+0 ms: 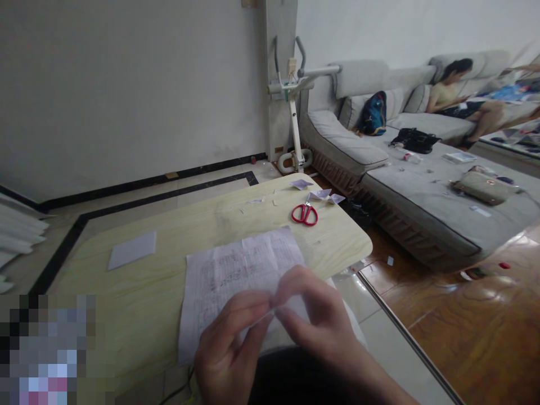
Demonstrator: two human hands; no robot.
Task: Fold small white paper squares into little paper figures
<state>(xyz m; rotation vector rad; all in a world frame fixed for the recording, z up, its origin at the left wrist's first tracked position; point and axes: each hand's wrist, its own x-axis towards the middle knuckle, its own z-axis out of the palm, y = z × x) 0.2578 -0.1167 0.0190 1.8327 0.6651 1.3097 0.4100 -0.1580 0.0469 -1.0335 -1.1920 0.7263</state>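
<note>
Paper piece (pixel 298 306), pale, one: I am viewing it between left hand (pixel 228 343) and right hand (pixel 323 315), neither nearer | Hands: fingertips meeting, both pinching it | Long axis: fingers are hiding it | Beyond: printed sheet (pixel 242 270) is lying on the surface (pixel 139 298)

I am in a home, in what looks like its living room: past my surface (pixel 143 304) I see a long grey sofa (pixel 415 194) with padded cushions (pixel 363 79), and a person (pixel 445 98) sitting on it. A backpack (pixel 374 115), a black bag (pixel 415 140) and a handbag (pixel 485 187) lie about on it, an exercise machine (pixel 294 121) stands near its end, and a white curtain (pixel 19 236) hangs to my left.
</note>
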